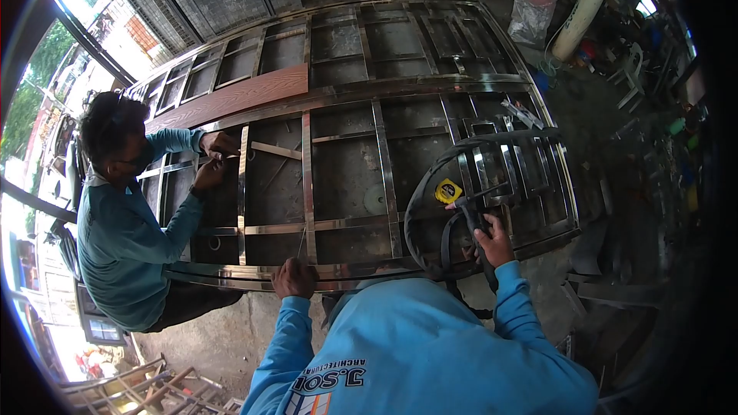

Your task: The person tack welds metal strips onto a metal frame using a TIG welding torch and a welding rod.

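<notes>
Workshop floor: steel gate frame (346, 154) lies flat. Left hand (294, 277) rests open on its near rail; right hand (492, 242) grips black tool (470, 211) beside yellow tape measure (447, 190). Shirt print (334, 377) reads "J.SOL".

Glossy polished steel bars form the gate frame (307, 184), one matt reddish wood-grain panel (231, 96) set in, over rough grey concrete floor (231, 330)
</notes>
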`<state>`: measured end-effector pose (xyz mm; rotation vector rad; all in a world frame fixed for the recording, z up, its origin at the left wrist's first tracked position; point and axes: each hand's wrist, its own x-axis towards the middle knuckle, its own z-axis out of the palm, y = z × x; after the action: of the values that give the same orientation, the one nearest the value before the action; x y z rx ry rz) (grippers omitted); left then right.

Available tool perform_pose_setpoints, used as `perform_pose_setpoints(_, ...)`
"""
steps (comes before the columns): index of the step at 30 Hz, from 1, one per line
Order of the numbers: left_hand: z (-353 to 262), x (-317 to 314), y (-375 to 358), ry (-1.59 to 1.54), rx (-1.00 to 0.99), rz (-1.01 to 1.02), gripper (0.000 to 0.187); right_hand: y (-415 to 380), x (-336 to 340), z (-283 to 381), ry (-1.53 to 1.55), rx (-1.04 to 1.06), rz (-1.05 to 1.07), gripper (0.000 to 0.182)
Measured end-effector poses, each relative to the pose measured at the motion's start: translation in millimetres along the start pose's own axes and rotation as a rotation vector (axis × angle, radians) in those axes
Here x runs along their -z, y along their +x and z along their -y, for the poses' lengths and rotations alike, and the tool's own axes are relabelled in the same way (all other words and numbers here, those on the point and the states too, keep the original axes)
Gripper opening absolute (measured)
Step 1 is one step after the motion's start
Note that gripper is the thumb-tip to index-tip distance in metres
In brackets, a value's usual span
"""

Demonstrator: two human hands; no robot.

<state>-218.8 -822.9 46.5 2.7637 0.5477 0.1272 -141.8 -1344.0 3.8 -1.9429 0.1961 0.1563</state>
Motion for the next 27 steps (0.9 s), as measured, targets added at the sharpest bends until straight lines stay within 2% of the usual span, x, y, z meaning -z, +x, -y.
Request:
perform_pose_setpoints(3,-0.5,0.3,-0.5,-0.001,-0.031,-0.035,0.016,4.7,2.1,-23.6,-0.079,0.049,-0.01,0.066)
perform_pose_setpoints(8,10.7,-10.6,0.6,-0.005,0.015,0.033,0.022,0.8,0.3,-6.1,0.022,0.012,0.0,0.065)
perform_pose_setpoints(12,15.2,-14.4,0.4,-0.029,0.018,0.024,0.023,4.4,1.6,-18.8,-0.048,0.03,-0.006,0.065)
perform_pose_setpoints(16,8.0,-8.1,0.3,-0.01,0.024,0.04,0.022,-5.2,-0.9,26.1,0.116,-0.076,0.021,0.066)
perform_pose_setpoints(19,7.6,-7.7,0.6,-0.014,0.022,0.045,0.021,-7.0,-2.0,34.6,0.14,-0.093,0.02,0.066)
perform_pose_setpoints(23,13.8,-12.9,0.7,-0.011,0.012,0.045,0.019,5.5,1.3,-11.0,-0.083,0.044,0.0,0.066)
perform_pose_setpoints(27,9.8,-10.4,0.8,-0.012,0.033,0.047,0.019,7.3,2.9,-21.5,-0.063,0.041,0.003,0.066)
